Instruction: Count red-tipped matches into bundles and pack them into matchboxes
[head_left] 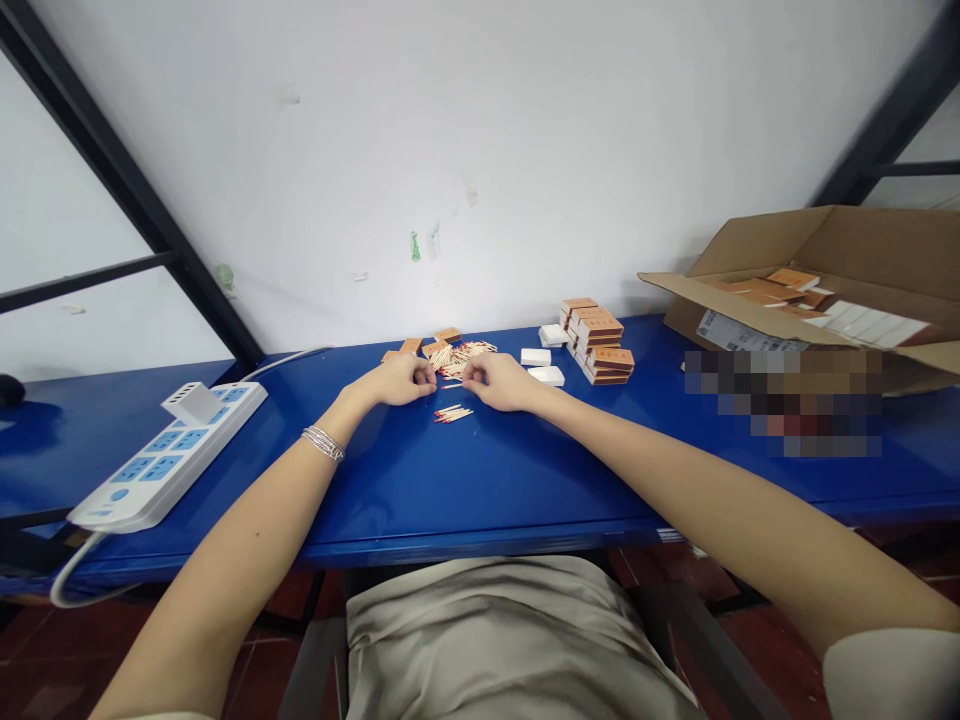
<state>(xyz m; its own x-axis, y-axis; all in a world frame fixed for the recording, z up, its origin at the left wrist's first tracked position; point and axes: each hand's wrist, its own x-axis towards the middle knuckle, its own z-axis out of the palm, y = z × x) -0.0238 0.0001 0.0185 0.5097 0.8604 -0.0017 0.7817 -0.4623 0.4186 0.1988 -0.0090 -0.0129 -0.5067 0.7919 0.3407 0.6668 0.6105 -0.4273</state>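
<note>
My right hand (499, 381) has its fingers pinched on the tail of a matchstick (452, 386), whose red head points left. Facing it, my left hand (405, 379) is closed with curled fingers by that red head; whether anything is between its fingertips is hidden. Just behind both hands lies a loose pile of matches (469, 352) with red heads, partly covered by the hands. Nearer to me a small group of matches (454, 413) rests on the blue table (450, 490), lying roughly side by side.
Orange matchboxes (448, 335) lie behind the pile. To the right are white box pieces (546, 376) and a stack of matchboxes (596, 335). An open cardboard box (675, 310) holding more matchboxes stands far right. A white power strip (172, 455) with a cable lies left.
</note>
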